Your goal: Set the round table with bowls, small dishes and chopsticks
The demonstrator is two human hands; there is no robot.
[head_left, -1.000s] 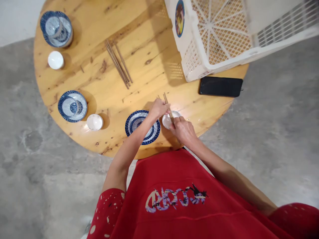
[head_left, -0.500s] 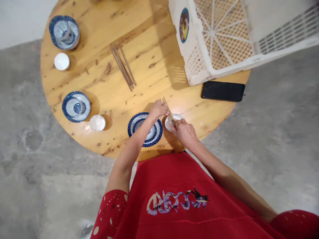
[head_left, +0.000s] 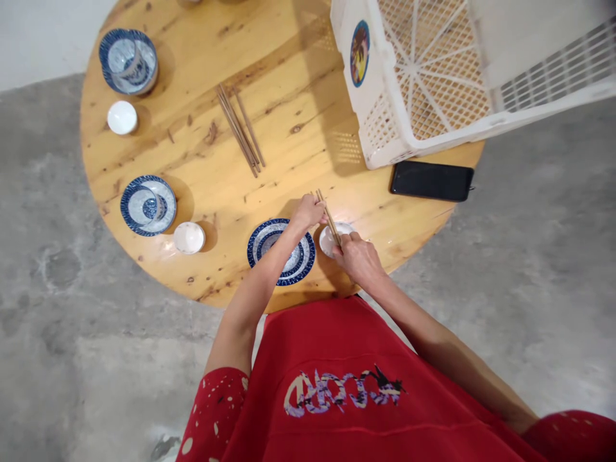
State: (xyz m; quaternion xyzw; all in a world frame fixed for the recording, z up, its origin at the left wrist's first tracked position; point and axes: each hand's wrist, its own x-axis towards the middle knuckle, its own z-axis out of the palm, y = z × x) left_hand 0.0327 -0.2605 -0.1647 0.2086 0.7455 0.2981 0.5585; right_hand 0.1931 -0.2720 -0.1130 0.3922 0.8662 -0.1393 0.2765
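Note:
My right hand point(head_left: 360, 258) is closed around the lower part of a pair of wooden chopsticks point(head_left: 328, 215), which slant up and left across a white cup point(head_left: 327, 242). At their upper part, my left hand point(head_left: 309, 210) has its curled fingers pinched on the same pair. My left forearm passes over a blue-and-white plate point(head_left: 303, 273) with a matching bowl point(head_left: 294, 256) on it, hiding part of both. The cup stands just right of the plate, partly covered by my right hand.
More wooden chopsticks point(head_left: 238, 131) lie mid-table. Leftward are a bowl on a plate point(head_left: 166, 218), a white cup point(head_left: 189, 238), another blue-and-white bowl stack point(head_left: 139, 77) and its cup point(head_left: 122, 117). A white plastic basket point(head_left: 385, 128) and a black phone point(head_left: 432, 180) occupy the right.
The view has shifted very slightly. Both hands keep nearly the same place and the same hold on the chopsticks.

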